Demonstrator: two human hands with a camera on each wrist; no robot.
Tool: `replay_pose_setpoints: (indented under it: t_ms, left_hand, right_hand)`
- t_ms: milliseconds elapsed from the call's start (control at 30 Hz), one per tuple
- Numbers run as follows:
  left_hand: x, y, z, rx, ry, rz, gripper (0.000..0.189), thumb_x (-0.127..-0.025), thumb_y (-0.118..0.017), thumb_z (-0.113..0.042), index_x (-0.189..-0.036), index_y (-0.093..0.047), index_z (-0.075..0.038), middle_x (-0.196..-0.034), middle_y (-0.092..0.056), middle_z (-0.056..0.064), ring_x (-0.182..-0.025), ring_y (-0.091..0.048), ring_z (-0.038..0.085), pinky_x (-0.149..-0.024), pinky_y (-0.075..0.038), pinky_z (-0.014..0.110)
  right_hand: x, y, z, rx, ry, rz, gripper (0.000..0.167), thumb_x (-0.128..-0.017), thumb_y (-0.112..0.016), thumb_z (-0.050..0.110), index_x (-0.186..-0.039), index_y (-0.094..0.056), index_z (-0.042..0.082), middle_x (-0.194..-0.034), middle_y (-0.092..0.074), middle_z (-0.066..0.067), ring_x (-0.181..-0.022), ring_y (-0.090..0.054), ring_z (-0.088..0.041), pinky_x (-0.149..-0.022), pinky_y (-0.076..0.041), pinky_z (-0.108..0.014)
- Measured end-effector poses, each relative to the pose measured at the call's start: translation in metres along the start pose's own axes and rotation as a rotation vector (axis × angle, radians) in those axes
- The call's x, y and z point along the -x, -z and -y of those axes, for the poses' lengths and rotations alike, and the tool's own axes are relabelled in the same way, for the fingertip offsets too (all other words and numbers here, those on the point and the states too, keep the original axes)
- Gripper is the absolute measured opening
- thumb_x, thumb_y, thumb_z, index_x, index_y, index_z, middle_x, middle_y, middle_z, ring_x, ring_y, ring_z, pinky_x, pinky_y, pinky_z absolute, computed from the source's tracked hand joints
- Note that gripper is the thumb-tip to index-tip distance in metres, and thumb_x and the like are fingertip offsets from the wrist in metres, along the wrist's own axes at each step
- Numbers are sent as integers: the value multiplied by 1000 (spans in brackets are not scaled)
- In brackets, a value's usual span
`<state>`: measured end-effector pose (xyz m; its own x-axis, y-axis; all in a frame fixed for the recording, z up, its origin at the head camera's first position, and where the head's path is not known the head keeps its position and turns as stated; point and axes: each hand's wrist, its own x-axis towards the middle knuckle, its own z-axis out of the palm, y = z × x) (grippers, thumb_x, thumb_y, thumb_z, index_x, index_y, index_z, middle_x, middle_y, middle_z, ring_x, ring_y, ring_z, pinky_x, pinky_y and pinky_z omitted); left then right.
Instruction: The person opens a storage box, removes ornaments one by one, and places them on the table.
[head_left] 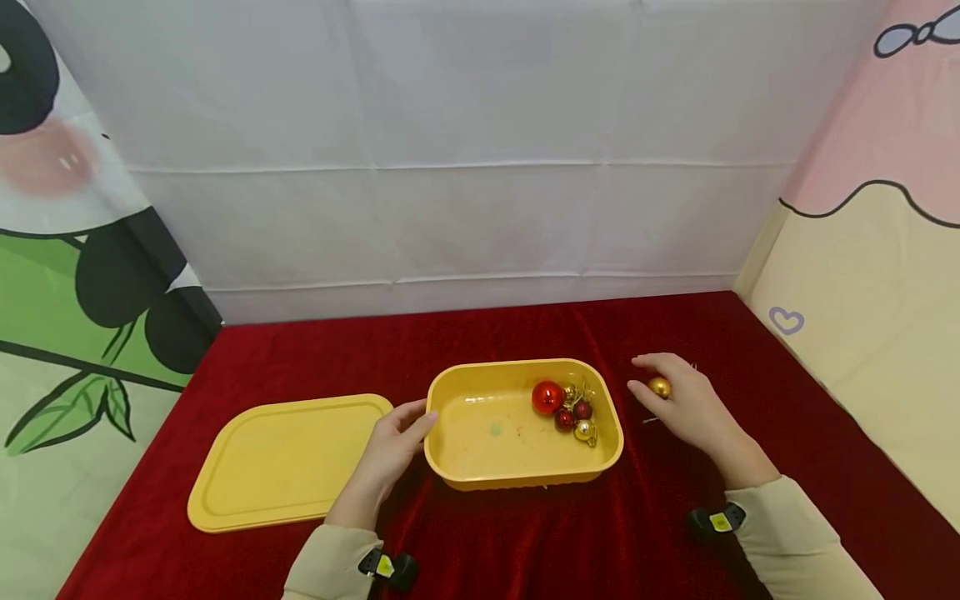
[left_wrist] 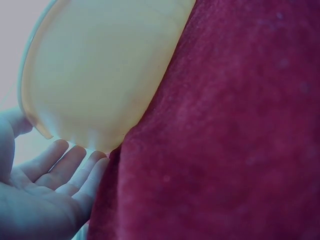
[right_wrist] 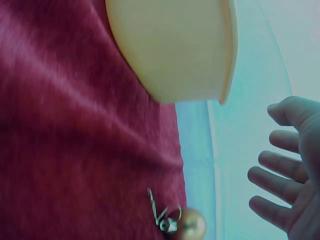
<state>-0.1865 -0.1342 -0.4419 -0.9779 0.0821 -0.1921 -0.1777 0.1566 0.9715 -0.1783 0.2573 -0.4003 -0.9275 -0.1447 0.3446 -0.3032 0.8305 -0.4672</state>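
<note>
In the head view, a yellow plastic box [head_left: 480, 467] stands on red cloth. My left hand [head_left: 397, 437] holds its left end, thumb at the rim and fingers against the outer wall. Inside, toward the right, lie a bright red Christmas ball [head_left: 547, 397], smaller dark red balls [head_left: 564, 419] and gold ornaments [head_left: 584, 430]. Right of the box, my right hand [head_left: 686, 404] hovers with spread, slightly bent fingers above a gold Christmas ball [head_left: 661, 387]. The right wrist view shows that gold ball [right_wrist: 192, 224], with its cap and string, on the cloth, apart from the fingers [right_wrist: 275, 184].
A flat yellow lid [head_left: 288, 462] lies on the cloth to the left of the box, partly behind my left hand. Red velvet cloth [head_left: 480, 542] covers the table. A white curtain [head_left: 480, 217] hangs behind, and printed panels flank both sides.
</note>
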Motion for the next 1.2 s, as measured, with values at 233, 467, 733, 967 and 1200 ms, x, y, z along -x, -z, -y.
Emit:
replay_pose_setpoints:
  t_ms: [233,467,733,967,1200]
  left_hand:
    - [-1,0,1,-9,12,-4,46,-94,-57,-28,-133,-51,-6,-130,-54,17,-102,-61,20,-83,-55,31]
    - [0,-2,3,-7,8,-10,45,-94,-59,-29,-132,-53,-6,-129,-56,16,-103,-62,21,-84,-55,32]
    - [1,-6,6,-5,1,-3,45,-93,-59,-29,-131,-53,-6,-126,-57,16,-102,-62,21,-83,-55,32]
    - [-1,-6,4,1,15,-7,43,-93,-59,-30,-131,-53,-9,-127,-57,13,-101,-62,20,-84,-55,32]
    - [-2,-6,3,2,3,-2,47,-93,-60,-31,-132,-52,-7,-129,-56,15,-103,-62,21,-84,-55,32]
  right_hand:
    - [-5,-6,13,-39,28,38,35,-89,-65,17,-119,-59,0,-121,-59,-21,-116,-52,-38,-96,-43,-55]
    - [-7,-14,24,-39,76,43,35,-88,-66,19,-117,-61,1,-118,-62,-17,-114,-56,-35,-96,-45,-53]
    - [-7,-24,33,-59,122,46,33,-85,-70,17,-114,-63,2,-114,-64,-13,-109,-60,-30,-93,-48,-48]
    - [-10,-31,43,-76,135,73,32,-86,-70,20,-114,-64,4,-114,-65,-10,-108,-61,-28,-92,-49,-46]
    - [-13,-36,52,-58,169,114,34,-85,-69,21,-115,-63,5,-113,-65,-8,-107,-61,-25,-92,-49,-43]
